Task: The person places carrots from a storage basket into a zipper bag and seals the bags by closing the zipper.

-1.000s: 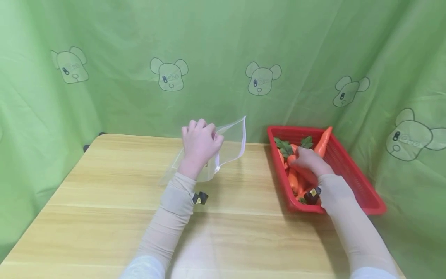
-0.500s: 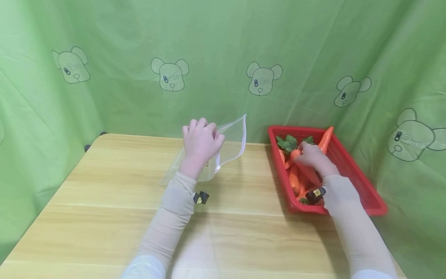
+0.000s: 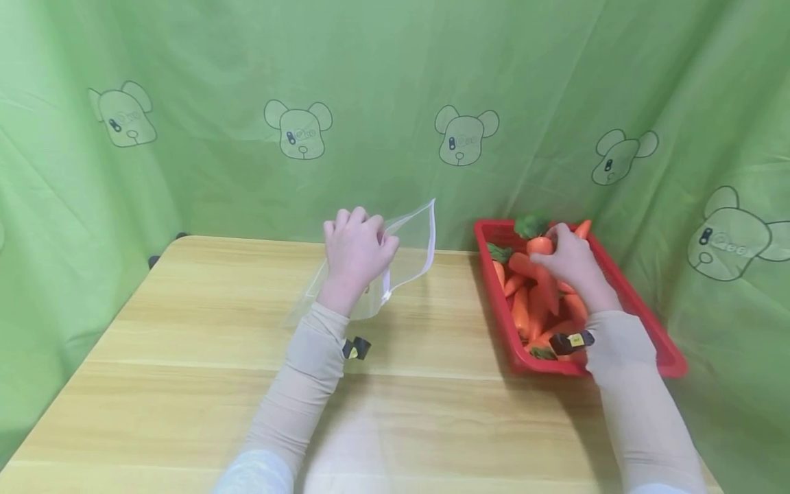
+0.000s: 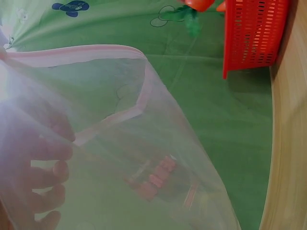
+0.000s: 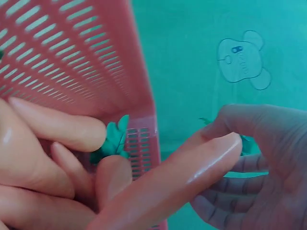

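Note:
A clear zip bag [image 3: 410, 262] with a white edge hangs from my left hand [image 3: 358, 250], which grips it near its top. Its mouth gapes toward the right. The left wrist view shows the fingers [image 4: 53, 177] curled behind the see-through plastic. Over the red basket, my right hand [image 3: 570, 259] holds a carrot [image 3: 546, 285] by its thick end, between thumb and fingers. That carrot [image 5: 177, 172] slants down in the right wrist view, its green leaves mostly behind the hand. Several other carrots [image 3: 521, 315] lie heaped in the basket.
The red slotted basket [image 3: 654, 357] stands at the right of the wooden table [image 3: 185, 357]. One carrot [image 3: 583, 230] leans up on the basket's far rim. Green curtain [image 3: 382, 82] with bear-head drawings encloses the back and sides.
My right hand has lifted the carrot up out of the heap and moved slightly right, baring more carrots beneath. My left hand and the bag have hardly moved.

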### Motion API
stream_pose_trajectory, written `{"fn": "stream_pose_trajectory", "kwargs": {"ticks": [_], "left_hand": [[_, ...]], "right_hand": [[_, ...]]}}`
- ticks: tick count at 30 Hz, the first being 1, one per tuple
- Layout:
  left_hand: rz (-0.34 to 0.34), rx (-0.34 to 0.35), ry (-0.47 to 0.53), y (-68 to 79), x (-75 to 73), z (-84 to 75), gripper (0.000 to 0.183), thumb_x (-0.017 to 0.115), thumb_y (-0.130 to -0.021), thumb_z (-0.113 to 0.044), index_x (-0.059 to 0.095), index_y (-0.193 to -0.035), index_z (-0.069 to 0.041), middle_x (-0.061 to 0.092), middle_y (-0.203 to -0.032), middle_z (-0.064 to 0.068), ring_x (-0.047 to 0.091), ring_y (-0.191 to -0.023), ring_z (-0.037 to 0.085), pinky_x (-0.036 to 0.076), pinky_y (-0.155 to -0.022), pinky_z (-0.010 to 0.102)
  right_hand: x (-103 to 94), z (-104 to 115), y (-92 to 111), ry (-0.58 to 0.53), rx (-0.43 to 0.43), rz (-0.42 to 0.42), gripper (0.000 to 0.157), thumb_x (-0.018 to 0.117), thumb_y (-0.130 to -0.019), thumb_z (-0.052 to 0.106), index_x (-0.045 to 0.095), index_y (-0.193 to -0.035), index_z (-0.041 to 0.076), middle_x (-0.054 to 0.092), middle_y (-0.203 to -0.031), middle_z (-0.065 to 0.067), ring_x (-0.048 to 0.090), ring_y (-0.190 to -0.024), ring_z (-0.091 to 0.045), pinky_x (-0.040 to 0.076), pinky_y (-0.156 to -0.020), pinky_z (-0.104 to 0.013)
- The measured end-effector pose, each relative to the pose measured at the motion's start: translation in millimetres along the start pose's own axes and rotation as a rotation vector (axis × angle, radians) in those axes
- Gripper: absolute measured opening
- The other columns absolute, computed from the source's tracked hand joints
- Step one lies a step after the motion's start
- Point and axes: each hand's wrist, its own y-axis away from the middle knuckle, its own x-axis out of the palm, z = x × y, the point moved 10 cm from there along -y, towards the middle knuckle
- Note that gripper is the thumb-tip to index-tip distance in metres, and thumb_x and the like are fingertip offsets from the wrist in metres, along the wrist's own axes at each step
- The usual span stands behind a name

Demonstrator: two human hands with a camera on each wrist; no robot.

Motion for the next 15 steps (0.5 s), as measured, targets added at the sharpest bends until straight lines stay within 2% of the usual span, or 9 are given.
{"fn": "stream_pose_trajectory", "kwargs": {"ticks": [4, 7, 11, 15], "left_hand": [[-0.002, 0.005, 0.004, -0.1, -0.7, -0.9, 0.022, 0.052, -0.085, -0.039, 0.051, -0.071, -0.022, 0.053, -0.091, -0.002, 0.042, -0.091, 0.021, 0.034, -0.084, 0.041], [-0.007, 0.007, 0.002, 0.3, -1.5, -1.2, 0.022, 0.052, -0.085, -0.039, 0.051, -0.071, -0.022, 0.053, -0.091, -0.002, 0.043, -0.091, 0.021, 0.034, -0.084, 0.041], [-0.014, 0.01, 0.004, 0.8, -2.7, -1.7, 0.022, 0.052, -0.085, -0.038, 0.051, -0.07, -0.022, 0.053, -0.09, -0.002, 0.043, -0.091, 0.021, 0.034, -0.083, 0.041], [-0.016, 0.011, 0.008, 0.7, -3.4, -2.0, 0.022, 0.052, -0.085, -0.038, 0.051, -0.07, -0.022, 0.053, -0.09, -0.002, 0.043, -0.09, 0.021, 0.034, -0.083, 0.041]], "right_hand": [[-14.6, 7.4, 2.3, -0.022, -0.014, -0.103, 0.055, 0.057, -0.089, 0.029, 0.036, -0.128, -0.003, 0.05, -0.115, -0.025, 0.049, -0.101, -0.039, 0.041, -0.084, -0.052], [-25.9, 14.6, 5.9, -0.07, -0.032, -0.192, 0.054, 0.057, -0.088, 0.026, 0.037, -0.128, -0.003, 0.05, -0.118, -0.026, 0.047, -0.103, -0.039, 0.039, -0.085, -0.051], [-37.9, 22.3, 11.6, -0.148, -0.037, -0.295, 0.054, 0.059, -0.088, 0.029, 0.039, -0.128, -0.001, 0.051, -0.118, -0.021, 0.048, -0.102, -0.032, 0.039, -0.08, -0.039], [-48.3, 30.1, 17.0, -0.221, -0.03, -0.4, 0.055, 0.064, -0.086, 0.034, 0.041, -0.127, 0.004, 0.053, -0.111, -0.008, 0.051, -0.096, -0.02, 0.039, -0.075, -0.022]]}}
